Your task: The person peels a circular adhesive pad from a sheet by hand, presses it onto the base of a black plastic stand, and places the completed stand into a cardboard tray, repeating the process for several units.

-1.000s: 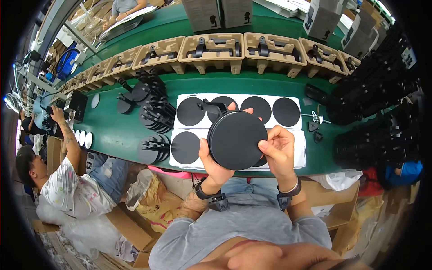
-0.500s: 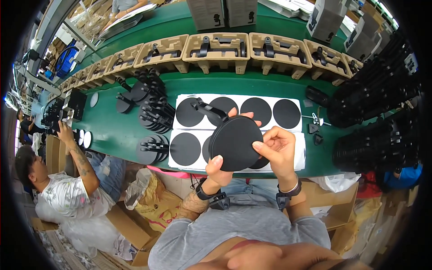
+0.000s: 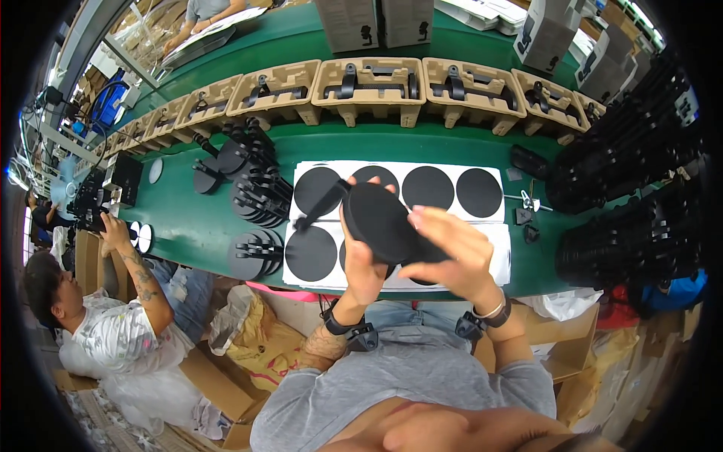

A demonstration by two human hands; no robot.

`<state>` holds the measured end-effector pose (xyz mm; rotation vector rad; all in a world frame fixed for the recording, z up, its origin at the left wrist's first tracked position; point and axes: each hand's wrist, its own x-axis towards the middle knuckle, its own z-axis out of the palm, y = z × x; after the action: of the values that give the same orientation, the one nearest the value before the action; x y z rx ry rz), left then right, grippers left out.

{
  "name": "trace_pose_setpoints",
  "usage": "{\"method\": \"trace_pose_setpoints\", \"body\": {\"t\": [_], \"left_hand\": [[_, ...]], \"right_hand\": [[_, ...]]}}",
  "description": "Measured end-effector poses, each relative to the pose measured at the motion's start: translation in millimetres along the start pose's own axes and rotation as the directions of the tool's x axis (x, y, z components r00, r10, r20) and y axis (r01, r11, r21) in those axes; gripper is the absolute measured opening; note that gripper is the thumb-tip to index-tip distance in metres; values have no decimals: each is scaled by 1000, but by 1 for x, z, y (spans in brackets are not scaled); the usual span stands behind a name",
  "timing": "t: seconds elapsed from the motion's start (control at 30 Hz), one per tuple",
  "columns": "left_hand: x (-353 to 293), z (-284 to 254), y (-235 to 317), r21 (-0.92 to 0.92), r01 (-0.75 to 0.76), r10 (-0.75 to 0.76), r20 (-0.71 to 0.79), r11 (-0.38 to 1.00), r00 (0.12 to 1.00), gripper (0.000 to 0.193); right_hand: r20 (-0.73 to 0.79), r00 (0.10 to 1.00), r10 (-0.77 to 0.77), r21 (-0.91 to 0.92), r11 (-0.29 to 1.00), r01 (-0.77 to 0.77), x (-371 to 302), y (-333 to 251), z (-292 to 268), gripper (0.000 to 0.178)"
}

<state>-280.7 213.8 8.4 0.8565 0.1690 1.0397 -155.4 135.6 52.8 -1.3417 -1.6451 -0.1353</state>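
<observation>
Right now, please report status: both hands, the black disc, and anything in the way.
Left hand and right hand both grip the black disc, tilted above the white sheet. Stacks of black stands sit left, apart.

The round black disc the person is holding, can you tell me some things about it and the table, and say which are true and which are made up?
1. Both hands hold the round black disc. True: the left hand and the right hand grip it.
2. The table is red. False: it is green.
3. Black circles lie on a white sheet. True.
4. The disc lies flat on the table. False: it is lifted and tilted.
5. The tan trays are empty. False: each holds a black part.
</observation>
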Motion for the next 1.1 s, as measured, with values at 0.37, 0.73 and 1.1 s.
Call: {"method": "trace_pose_setpoints", "body": {"t": [0.37, 0.73, 1.1], "left_hand": [[2, -39, -3, -341, 376, -319, 212, 862, 924, 78], [-2, -72, 23, 960, -240, -8, 243, 144, 970, 37], [-7, -73, 15, 961, -275, -85, 272, -29, 958, 42]], "right_hand": [[132, 872, 471, 422, 769, -479, 71, 29, 16, 34], [-35, 896, 442, -434, 801, -412, 258, 189, 174, 15], [282, 958, 54, -600, 789, 132, 202, 196, 219, 25]]}}
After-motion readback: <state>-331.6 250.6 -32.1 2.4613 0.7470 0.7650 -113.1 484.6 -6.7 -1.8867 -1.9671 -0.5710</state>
